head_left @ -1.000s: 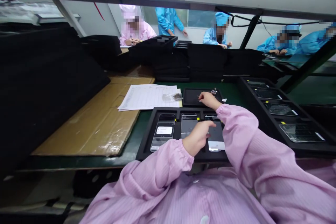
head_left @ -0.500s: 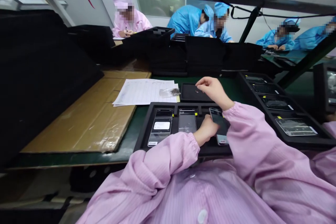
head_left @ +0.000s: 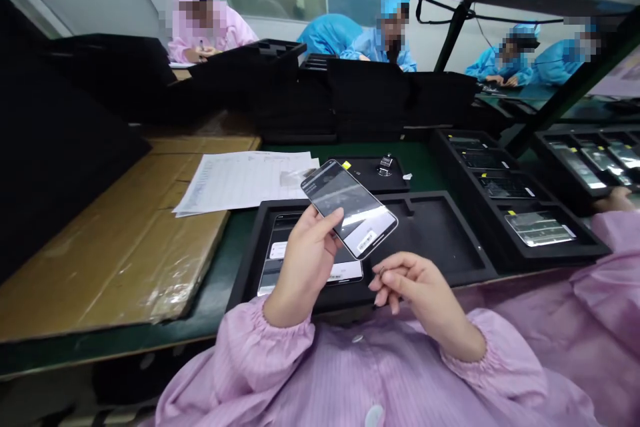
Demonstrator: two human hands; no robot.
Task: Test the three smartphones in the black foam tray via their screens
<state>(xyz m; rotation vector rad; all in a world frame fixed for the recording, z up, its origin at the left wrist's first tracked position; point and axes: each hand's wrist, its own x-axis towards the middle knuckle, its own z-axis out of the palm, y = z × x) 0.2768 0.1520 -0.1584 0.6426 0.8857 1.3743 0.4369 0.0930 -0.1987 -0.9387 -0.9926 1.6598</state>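
- L hand (head_left: pixel 305 263) half closed, thumb + fingers on edges of glass-faced phone (head_left: pixel 350 209), tilted up clear of tray, smooth face toward eyes
- R hand (head_left: pixel 415 293) curled, fingertips (head_left: pixel 393 273) pinched, just beside phone; anything held too small to tell
- Black foam tray (head_left: pixel 450 240), moulded slots keeping phones apart; 2nd phone (head_left: pixel 280 257) flat in slot under L hand

Phone (head_left: pixel 283 247) in foam tray (head_left: pixel 465 267); paper sheets (head_left: pixel 235 183) left of tray, second tray (head_left: pixel 453 160) right.
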